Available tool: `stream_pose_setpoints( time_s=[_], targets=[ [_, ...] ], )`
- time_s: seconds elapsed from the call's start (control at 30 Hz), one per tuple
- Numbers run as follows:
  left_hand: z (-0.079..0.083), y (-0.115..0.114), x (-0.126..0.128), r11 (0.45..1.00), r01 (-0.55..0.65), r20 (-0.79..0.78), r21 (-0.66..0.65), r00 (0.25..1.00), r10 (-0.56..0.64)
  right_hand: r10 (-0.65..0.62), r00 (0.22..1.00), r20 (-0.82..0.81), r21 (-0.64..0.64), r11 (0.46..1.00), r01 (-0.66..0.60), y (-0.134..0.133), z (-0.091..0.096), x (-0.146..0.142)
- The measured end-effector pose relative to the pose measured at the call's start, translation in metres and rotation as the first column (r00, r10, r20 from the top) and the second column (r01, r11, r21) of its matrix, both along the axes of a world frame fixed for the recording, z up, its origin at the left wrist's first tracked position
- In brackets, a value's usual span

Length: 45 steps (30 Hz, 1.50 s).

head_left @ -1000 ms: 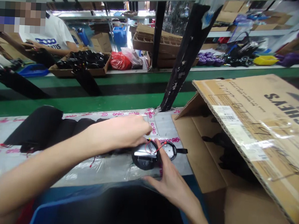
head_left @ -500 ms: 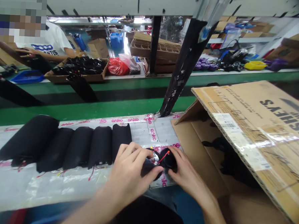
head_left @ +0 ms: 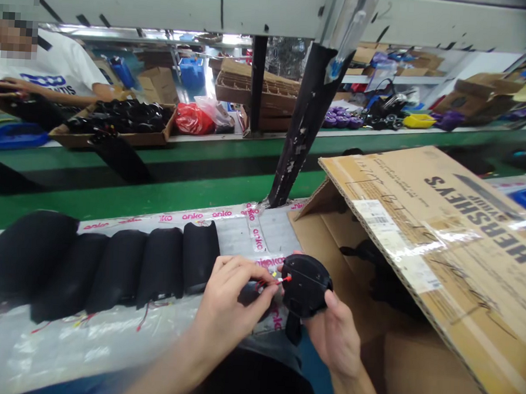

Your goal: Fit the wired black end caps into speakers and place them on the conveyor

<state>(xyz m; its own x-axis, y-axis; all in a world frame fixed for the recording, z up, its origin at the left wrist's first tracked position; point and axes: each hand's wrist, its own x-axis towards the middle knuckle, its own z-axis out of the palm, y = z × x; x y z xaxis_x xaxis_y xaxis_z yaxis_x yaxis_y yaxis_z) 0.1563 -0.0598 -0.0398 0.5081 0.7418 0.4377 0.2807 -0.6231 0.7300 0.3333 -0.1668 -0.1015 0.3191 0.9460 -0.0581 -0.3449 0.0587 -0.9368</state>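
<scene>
My right hand (head_left: 333,336) holds up a round black plastic housing (head_left: 306,284), with a black strap hanging below it. My left hand (head_left: 231,304) pinches a thin red wire (head_left: 285,279) that runs out from the edge of the housing. A row of several black padded sleeves (head_left: 160,268) lies just left of my left hand, with thin coloured wires poking from their lower ends. They rest on a clear plastic sheet (head_left: 61,348) printed with pink "anko" tape.
An open cardboard box (head_left: 352,249) with a printed HERSHEY'S flap stands right of my hands, with dark items inside. A black post (head_left: 304,128) rises behind the bench. Beyond a green conveyor, a co-worker's arm (head_left: 43,90) reaches over a tray of black parts.
The housing has been lifted off the bench and turned, its black face now showing. My left hand has moved from its top to pinch the red wire at its edge.
</scene>
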Motion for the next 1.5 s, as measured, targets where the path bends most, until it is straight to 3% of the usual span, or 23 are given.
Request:
stream_pose_setpoints(
  time_s=[0.1,0.23,0.57,0.83,0.93,1.07,1.2,1.37,1.5],
  targets=[
    [0.0,-0.001,-0.001,1.0,-0.009,0.02,0.008,1.0,0.009,-0.016,0.998,0.063,0.042,0.999,0.013,-0.007,0.002,0.004],
    [0.001,-0.001,-0.001,0.999,0.003,0.009,0.036,1.0,-0.004,-0.018,0.962,0.272,0.024,1.0,0.012,-0.014,0.007,0.007],
    [0.003,0.003,-0.002,0.998,0.049,0.08,0.033,0.995,-0.052,0.006,0.809,0.588,0.022,0.999,-0.023,-0.011,0.047,0.002],
    [-0.001,0.008,-0.004,0.991,0.116,0.105,0.069,0.987,-0.123,-0.044,0.891,0.451,0.04,0.999,0.03,-0.001,0.056,-0.002],
    [-0.003,0.011,-0.008,0.983,0.173,0.105,0.061,0.978,-0.179,0.019,0.913,0.409,0.012,1.0,-0.027,-0.001,0.056,0.002],
    [-0.004,0.013,-0.01,0.984,0.165,0.102,0.065,0.98,-0.171,0.091,0.927,0.364,-0.024,0.996,-0.088,-0.001,0.05,0.011],
    [-0.003,0.014,-0.01,0.978,0.209,0.108,-0.015,0.973,-0.206,0.072,0.923,0.379,-0.024,0.997,-0.068,0.002,0.041,0.019],
    [-0.004,0.01,-0.008,0.973,0.159,0.142,-0.169,0.98,-0.136,0.193,0.899,0.393,-0.03,0.98,-0.197,0.007,0.05,0.018],
    [-0.003,0.01,-0.014,0.98,0.144,0.147,-0.133,0.981,-0.124,0.131,0.941,0.313,-0.029,0.991,-0.128,0.012,0.058,0.01]
  ],
)
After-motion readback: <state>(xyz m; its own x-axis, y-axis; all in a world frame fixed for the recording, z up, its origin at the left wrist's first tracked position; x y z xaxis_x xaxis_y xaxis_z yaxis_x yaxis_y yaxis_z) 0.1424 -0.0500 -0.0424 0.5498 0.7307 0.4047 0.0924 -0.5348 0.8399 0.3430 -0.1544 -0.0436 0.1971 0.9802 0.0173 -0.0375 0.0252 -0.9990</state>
